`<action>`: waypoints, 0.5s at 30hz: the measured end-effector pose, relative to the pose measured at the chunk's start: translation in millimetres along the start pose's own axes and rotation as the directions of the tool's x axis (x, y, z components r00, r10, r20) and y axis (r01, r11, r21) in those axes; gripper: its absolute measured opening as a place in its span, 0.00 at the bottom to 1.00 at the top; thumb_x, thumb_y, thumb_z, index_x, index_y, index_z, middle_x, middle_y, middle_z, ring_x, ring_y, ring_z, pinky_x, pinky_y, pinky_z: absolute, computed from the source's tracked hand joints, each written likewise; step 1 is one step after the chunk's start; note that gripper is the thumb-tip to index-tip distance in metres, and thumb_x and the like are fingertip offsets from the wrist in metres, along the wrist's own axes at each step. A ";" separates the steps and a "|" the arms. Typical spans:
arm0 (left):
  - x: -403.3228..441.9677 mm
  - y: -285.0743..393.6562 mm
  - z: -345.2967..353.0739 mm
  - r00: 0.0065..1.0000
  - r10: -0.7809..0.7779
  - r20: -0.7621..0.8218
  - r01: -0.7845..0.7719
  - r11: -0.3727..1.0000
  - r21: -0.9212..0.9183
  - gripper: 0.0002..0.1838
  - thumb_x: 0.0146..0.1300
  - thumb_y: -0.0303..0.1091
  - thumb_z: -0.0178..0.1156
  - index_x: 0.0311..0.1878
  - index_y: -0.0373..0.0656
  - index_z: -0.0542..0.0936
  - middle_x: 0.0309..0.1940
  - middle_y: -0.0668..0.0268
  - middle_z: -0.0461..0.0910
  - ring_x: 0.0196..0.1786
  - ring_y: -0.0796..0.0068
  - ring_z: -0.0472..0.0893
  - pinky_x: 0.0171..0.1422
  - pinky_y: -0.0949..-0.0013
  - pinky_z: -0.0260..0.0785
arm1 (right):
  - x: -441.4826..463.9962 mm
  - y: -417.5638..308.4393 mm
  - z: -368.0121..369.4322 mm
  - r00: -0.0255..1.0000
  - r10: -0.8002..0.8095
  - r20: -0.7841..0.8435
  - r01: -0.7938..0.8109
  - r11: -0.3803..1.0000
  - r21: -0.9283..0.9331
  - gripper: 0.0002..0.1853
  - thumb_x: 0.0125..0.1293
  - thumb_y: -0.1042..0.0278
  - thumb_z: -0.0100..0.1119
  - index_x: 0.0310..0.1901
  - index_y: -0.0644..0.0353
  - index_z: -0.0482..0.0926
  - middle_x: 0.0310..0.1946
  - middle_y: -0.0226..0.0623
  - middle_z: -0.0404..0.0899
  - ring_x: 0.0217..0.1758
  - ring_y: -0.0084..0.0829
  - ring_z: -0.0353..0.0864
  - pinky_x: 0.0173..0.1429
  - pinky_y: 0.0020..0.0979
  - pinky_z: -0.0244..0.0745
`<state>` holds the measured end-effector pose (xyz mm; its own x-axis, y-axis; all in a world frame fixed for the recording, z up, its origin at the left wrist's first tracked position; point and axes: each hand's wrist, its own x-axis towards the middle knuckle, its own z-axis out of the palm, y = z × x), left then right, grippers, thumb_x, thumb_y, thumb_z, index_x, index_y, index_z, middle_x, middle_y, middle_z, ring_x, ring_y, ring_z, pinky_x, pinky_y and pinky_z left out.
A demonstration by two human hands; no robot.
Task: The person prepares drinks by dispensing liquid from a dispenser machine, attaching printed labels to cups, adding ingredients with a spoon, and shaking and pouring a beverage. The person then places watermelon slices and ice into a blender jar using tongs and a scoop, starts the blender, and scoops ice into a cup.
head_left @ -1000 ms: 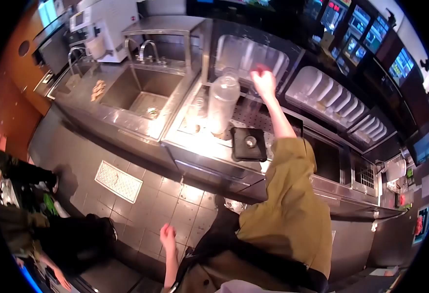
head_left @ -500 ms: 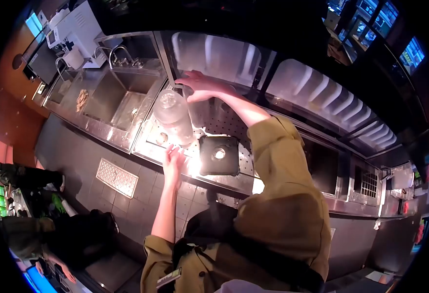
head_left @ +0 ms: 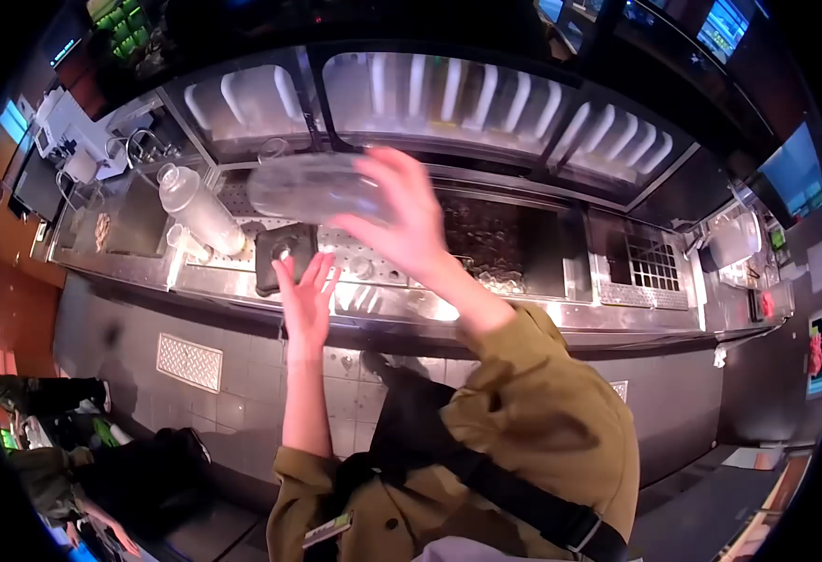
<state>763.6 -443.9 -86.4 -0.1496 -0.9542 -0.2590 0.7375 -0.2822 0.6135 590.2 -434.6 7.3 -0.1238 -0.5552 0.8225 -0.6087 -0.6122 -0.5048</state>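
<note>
My right hand is wrapped round one end of a large clear container. It lies on its side in the air above the perforated drain counter, blurred by motion. My left hand is palm up with fingers spread, holding nothing. It is nearest to a black square mat or base with a shiny round centre. Left of that stands a frosted shaker-like bottle, with a small clear cup beside it.
An ice bin is set into the counter on the right, beside a black grid. Upright panels with white handles line the back. Taps stand at the left. Another person's legs show at lower left.
The view has shifted to the right along the counter. My right hand, earlier spread beside the frosted bottle, now holds the clear container. My left hand's fingers have spread.
</note>
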 end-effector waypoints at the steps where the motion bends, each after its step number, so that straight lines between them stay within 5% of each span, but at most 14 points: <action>1: -9.5 -13.3 26.4 0.993 -0.078 -0.094 0.067 0.991 -0.113 0.41 0.56 0.64 0.46 0.66 0.49 0.48 0.56 0.45 0.61 0.59 0.53 0.65 0.63 0.50 0.58 | -21.0 -8.9 -42.0 0.999 0.046 -0.023 -0.047 0.998 -0.029 0.31 0.40 0.67 0.71 0.49 0.60 0.71 0.52 0.45 0.66 0.55 0.40 0.68 0.56 0.34 0.67; 3: -6.0 -47.7 46.3 0.982 -0.180 -0.063 0.171 0.977 -0.126 0.46 0.51 0.69 0.48 0.66 0.54 0.45 0.57 0.45 0.59 0.58 0.50 0.65 0.59 0.45 0.60 | -71.9 -16.1 -108.4 0.998 0.053 -0.027 -0.053 0.998 -0.019 0.30 0.38 0.67 0.73 0.46 0.65 0.73 0.51 0.50 0.66 0.56 0.45 0.67 0.56 0.38 0.66; 5: -0.4 -99.5 55.3 0.916 -0.256 0.309 0.299 0.949 -0.101 0.47 0.51 0.67 0.51 0.63 0.48 0.43 0.51 0.43 0.64 0.51 0.47 0.71 0.55 0.43 0.63 | -114.1 -26.0 -171.2 0.994 -0.002 0.110 0.015 0.992 -0.122 0.29 0.38 0.65 0.74 0.44 0.62 0.73 0.51 0.51 0.65 0.55 0.48 0.67 0.55 0.41 0.65; 7: -16.0 -148.4 88.6 0.907 -0.352 0.231 0.386 0.915 -0.120 0.44 0.50 0.66 0.52 0.60 0.47 0.49 0.50 0.42 0.66 0.50 0.47 0.72 0.53 0.43 0.64 | -148.7 -21.9 -227.4 0.982 -0.077 0.174 0.108 0.978 -0.180 0.30 0.38 0.63 0.74 0.46 0.57 0.72 0.50 0.48 0.64 0.53 0.49 0.67 0.53 0.42 0.67; 10: -35.4 -223.0 157.8 0.848 -0.500 0.174 0.527 0.830 -0.184 0.35 0.49 0.64 0.56 0.51 0.47 0.62 0.45 0.43 0.71 0.48 0.49 0.74 0.50 0.49 0.69 | -175.5 -6.5 -320.9 0.979 0.024 0.200 0.026 0.970 -0.240 0.33 0.38 0.64 0.74 0.49 0.57 0.70 0.51 0.49 0.64 0.52 0.46 0.68 0.50 0.40 0.69; 12: -36.5 -279.5 203.2 0.765 -0.400 0.505 0.520 0.846 -0.118 0.26 0.53 0.60 0.54 0.44 0.47 0.70 0.46 0.45 0.72 0.48 0.53 0.75 0.51 0.53 0.70 | -191.2 11.6 -384.3 0.985 0.080 0.153 -0.027 0.948 -0.318 0.34 0.39 0.66 0.73 0.51 0.58 0.68 0.51 0.51 0.64 0.52 0.46 0.68 0.50 0.37 0.69; 15: -60.3 -373.4 312.5 0.686 -0.299 0.663 0.320 0.943 0.094 0.25 0.61 0.50 0.51 0.56 0.45 0.63 0.45 0.49 0.73 0.47 0.58 0.76 0.53 0.57 0.71 | -215.2 41.0 -507.3 0.958 0.195 0.208 -0.079 0.882 -0.465 0.29 0.43 0.67 0.69 0.50 0.60 0.69 0.51 0.49 0.65 0.52 0.46 0.69 0.52 0.39 0.68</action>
<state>291.5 -312.0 -66.7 -0.7599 -0.6361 0.1336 0.5854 -0.5804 0.5660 194.3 -54.6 -57.4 -0.0744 -0.7689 0.6351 -0.8915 -0.2341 -0.3879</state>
